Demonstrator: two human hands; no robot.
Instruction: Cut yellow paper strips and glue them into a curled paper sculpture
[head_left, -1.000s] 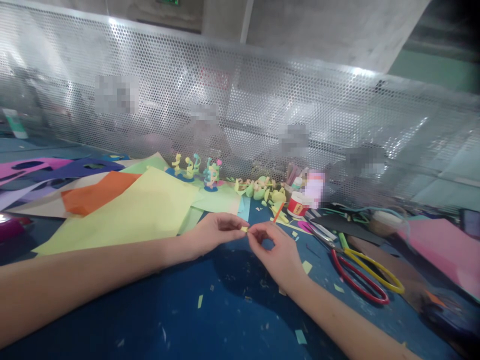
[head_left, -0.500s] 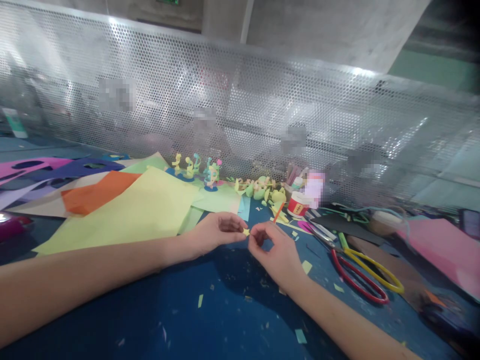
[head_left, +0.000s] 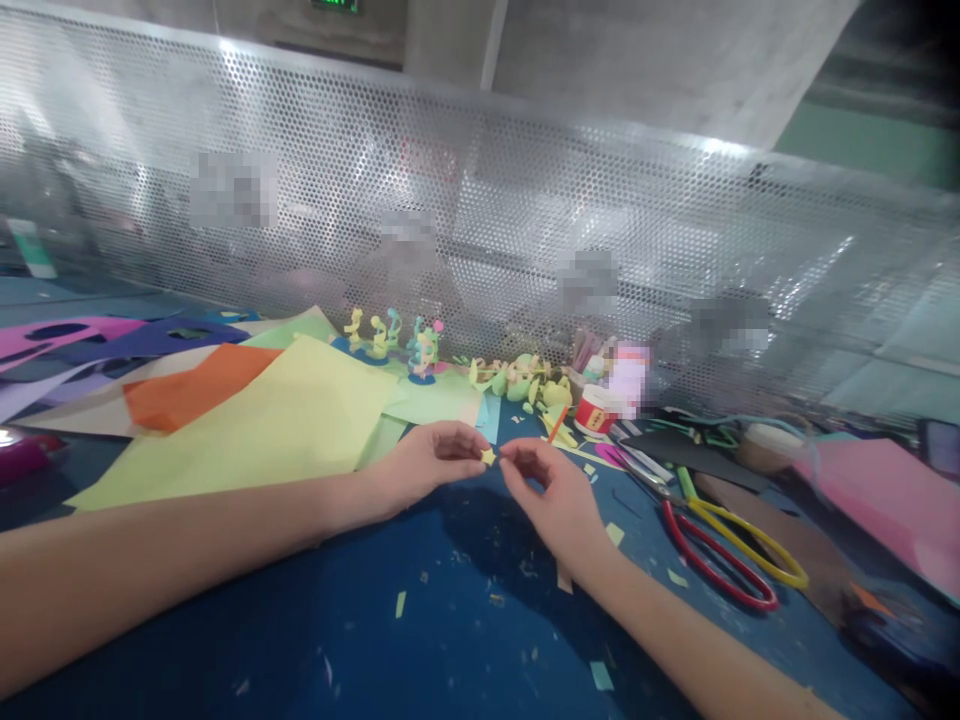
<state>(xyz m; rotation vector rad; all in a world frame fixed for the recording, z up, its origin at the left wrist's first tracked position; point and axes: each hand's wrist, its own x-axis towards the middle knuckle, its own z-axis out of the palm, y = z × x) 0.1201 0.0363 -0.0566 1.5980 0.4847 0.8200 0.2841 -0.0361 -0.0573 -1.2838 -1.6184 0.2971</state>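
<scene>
Our left hand pinches a yellow star between its fingers; our right hand curls just to its right, apart, and we cannot tell whether those fingers meet.

"What's different about the right hand?"
"Its fingertips now stand just apart from the yellow star; a second ago they're against it."
"And the star?"
"More of its outline shows."
"Anything else?"
"More of the tan scrap shows beside the wrist."
</scene>
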